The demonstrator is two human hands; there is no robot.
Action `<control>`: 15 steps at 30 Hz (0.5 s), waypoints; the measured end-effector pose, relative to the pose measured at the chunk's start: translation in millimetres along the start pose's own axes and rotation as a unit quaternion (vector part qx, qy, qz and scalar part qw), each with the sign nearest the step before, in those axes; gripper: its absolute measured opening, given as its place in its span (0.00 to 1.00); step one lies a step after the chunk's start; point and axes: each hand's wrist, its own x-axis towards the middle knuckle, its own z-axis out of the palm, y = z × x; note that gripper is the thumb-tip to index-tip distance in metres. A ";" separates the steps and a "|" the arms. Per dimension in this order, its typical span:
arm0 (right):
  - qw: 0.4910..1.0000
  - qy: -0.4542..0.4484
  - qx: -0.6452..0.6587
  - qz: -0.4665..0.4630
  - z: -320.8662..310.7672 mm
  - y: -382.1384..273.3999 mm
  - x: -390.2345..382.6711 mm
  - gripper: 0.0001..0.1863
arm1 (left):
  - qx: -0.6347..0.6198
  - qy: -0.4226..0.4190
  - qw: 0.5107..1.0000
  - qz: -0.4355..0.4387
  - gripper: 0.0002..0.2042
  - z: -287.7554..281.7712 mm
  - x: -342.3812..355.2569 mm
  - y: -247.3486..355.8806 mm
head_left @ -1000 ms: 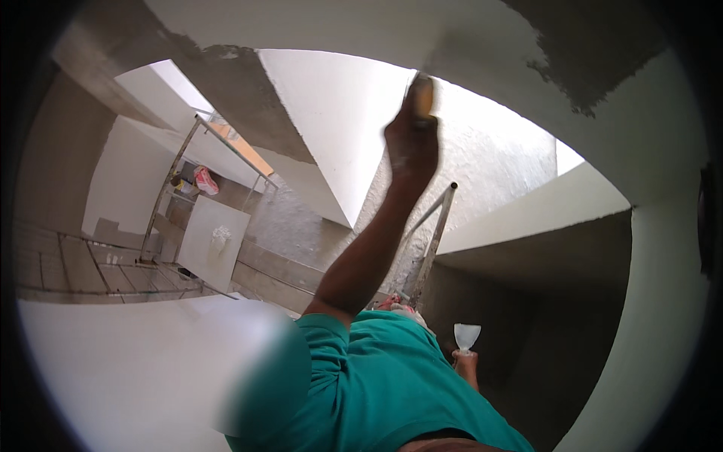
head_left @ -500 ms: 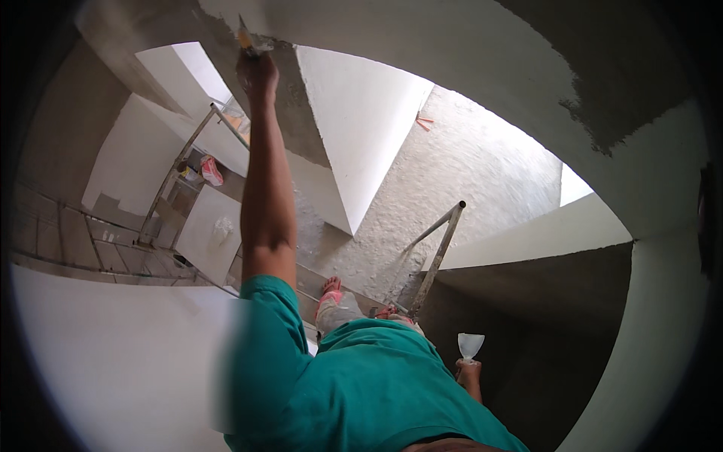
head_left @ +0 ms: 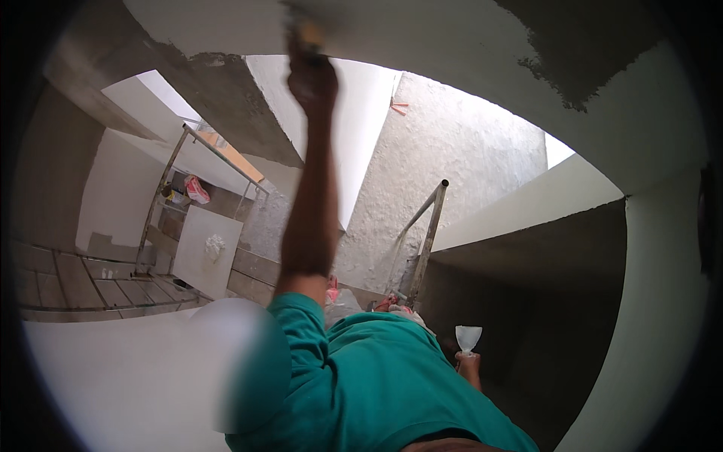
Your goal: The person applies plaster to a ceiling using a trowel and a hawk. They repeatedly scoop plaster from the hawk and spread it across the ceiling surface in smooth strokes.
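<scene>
My left hand (head_left: 312, 84) is raised high at the end of an outstretched arm, closed round the handle of a putty knife (head_left: 309, 32). Motion smears the knife, and its blade lies against or close to the white-coated overhead surface (head_left: 407, 34); contact cannot be told. Low on the right, my right hand (head_left: 468, 366) grips a second tool, a scraper with a wide whitish blade (head_left: 468, 337) that flares upward. Rough grey patches (head_left: 576, 60) border the white coat overhead.
Metal scaffold tubes rise at the centre (head_left: 429, 233) and on the left (head_left: 162, 196). A white board (head_left: 207, 252) with a lump of white paste lies beside the left frame. A red and white bag (head_left: 197, 190) sits behind it. Tiled or plank flooring (head_left: 79, 279) lies far left.
My left hand and its putty knife have swept to the right along the overhead surface. The view has shifted slightly. My right hand still holds the scraper low.
</scene>
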 end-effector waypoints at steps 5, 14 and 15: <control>0.997 -0.010 -0.003 -0.080 2.5 -51.2 -3.1 0.04 | -0.146 -0.092 0.985 0.020 0.38 27.2 -134.4 128.6; 0.977 -0.013 -0.054 -0.207 11.2 -122.2 5.5 0.05 | -0.480 -0.250 0.758 -0.363 0.04 -90.1 -206.4 83.6; 0.969 -0.023 -0.074 -0.233 14.1 -146.3 -6.6 0.05 | -0.481 -0.212 0.754 -0.394 0.05 -109.5 -209.4 67.6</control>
